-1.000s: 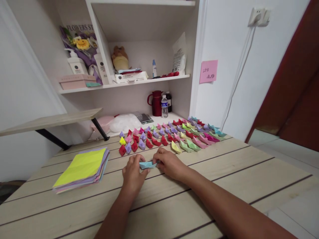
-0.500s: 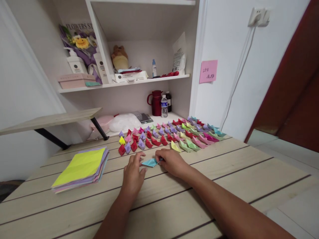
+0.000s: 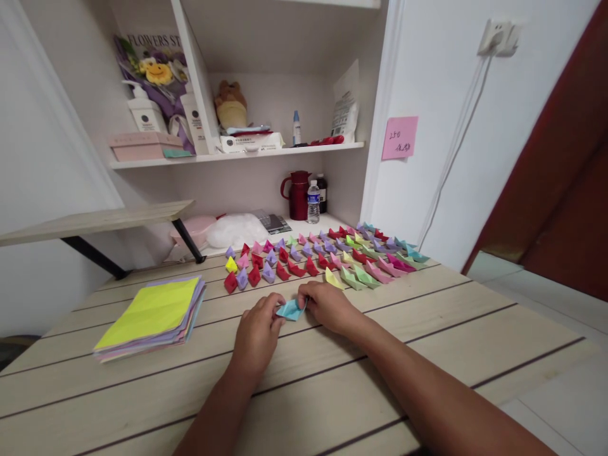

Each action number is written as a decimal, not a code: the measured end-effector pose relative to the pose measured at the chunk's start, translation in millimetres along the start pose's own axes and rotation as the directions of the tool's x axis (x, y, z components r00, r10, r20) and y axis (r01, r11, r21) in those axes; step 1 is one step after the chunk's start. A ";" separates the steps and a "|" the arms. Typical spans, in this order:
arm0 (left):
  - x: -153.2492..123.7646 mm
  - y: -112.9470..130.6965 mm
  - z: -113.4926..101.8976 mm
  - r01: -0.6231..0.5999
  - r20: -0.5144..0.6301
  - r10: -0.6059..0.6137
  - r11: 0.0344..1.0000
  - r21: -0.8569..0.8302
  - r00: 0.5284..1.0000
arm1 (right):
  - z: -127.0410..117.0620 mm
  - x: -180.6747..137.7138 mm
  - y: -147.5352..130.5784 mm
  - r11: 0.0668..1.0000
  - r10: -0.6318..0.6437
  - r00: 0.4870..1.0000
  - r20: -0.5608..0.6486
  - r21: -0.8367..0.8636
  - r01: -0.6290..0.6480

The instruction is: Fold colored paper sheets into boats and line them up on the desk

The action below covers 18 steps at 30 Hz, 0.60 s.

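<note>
A small light-blue folded paper boat [image 3: 290,310] lies on the wooden table [image 3: 427,329] between my two hands. My left hand [image 3: 257,334] pinches its left end with curled fingers. My right hand [image 3: 327,307] grips its right end, fingers closed over it. Just beyond my hands stand rows of several finished paper boats [image 3: 327,256] in red, purple, pink, green, yellow and teal.
A stack of coloured paper sheets [image 3: 151,310], yellow on top, lies at the left of the table. Behind are shelves with a red jug [image 3: 298,196], a water bottle [image 3: 313,203], bottles and a plush toy. A pink note [image 3: 399,137] hangs on the wall.
The blue paper has gone from a long flat strip to a shorter, taller boat shape. My hands have drawn closer together on it.
</note>
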<state>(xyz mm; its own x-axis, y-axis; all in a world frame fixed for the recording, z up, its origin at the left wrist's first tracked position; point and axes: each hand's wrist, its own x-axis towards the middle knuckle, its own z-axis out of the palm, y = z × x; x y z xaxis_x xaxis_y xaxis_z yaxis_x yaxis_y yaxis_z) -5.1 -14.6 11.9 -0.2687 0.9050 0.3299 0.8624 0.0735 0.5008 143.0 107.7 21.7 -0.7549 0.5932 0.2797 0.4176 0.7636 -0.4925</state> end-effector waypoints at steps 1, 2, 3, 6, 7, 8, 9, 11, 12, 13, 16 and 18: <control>-0.4 1.3 -0.4 -0.010 0.004 0.010 1.000 0.005 1.000 | 0.1 0.0 0.0 1.000 0.000 1.000 0.000 0.006 0.000; -0.9 2.5 -1.0 -0.022 0.010 0.021 1.000 0.011 1.000 | 0.2 0.1 0.1 1.000 0.000 1.000 -0.001 0.012 0.000; -1.2 3.6 -1.6 -0.032 0.019 0.032 0.999 0.019 0.999 | 0.4 0.1 0.3 1.000 0.000 1.000 -0.002 0.018 0.000; -1.6 5.2 -2.9 -0.050 0.043 0.048 0.998 0.042 0.998 | 1.0 0.1 0.5 0.999 -0.001 1.000 -0.009 0.044 0.002; -1.5 5.2 -3.0 -0.049 0.047 0.047 0.998 0.048 0.998 | 1.1 0.0 0.4 0.999 -0.002 1.000 -0.012 0.054 0.002; -1.3 5.0 -3.1 -0.047 0.050 0.044 0.998 0.052 0.998 | 1.1 -0.3 0.1 0.998 -0.001 1.000 -0.016 0.066 0.002; -1.0 4.7 -3.0 -0.044 0.053 0.041 0.998 0.054 0.998 | 0.8 -0.5 -0.4 0.997 -0.001 1.000 -0.020 0.077 0.003; -0.4 3.9 -2.8 -0.038 0.059 0.034 0.998 0.056 0.998 | -0.1 -1.2 -1.7 0.995 -0.005 0.999 -0.033 0.103 0.009; -0.2 3.5 -2.7 -0.036 0.062 0.032 0.998 0.057 0.998 | -0.9 -1.5 -2.5 0.993 -0.012 0.999 -0.040 0.118 0.016; -0.1 3.1 -2.6 -0.035 0.065 0.031 0.998 0.057 0.997 | -1.7 -1.8 -3.4 0.991 -0.020 0.999 -0.047 0.134 0.026; -0.1 2.3 -2.0 -0.036 0.069 0.032 0.998 0.060 0.997 | -4.1 -2.6 -5.5 0.980 -0.059 0.996 -0.064 0.185 0.070; -0.1 2.1 -1.4 -0.035 0.068 0.030 0.998 0.061 0.997 | -4.7 -3.3 -6.4 0.972 -0.093 0.993 -0.068 0.210 0.105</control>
<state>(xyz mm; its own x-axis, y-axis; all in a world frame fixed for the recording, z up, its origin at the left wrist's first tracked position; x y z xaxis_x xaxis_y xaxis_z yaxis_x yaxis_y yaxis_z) -3.9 -15.1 14.0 -0.2122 0.9334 0.2894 0.8959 0.0676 0.4391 145.2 102.0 27.7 -0.7542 0.5357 0.3796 0.2201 0.7510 -0.6226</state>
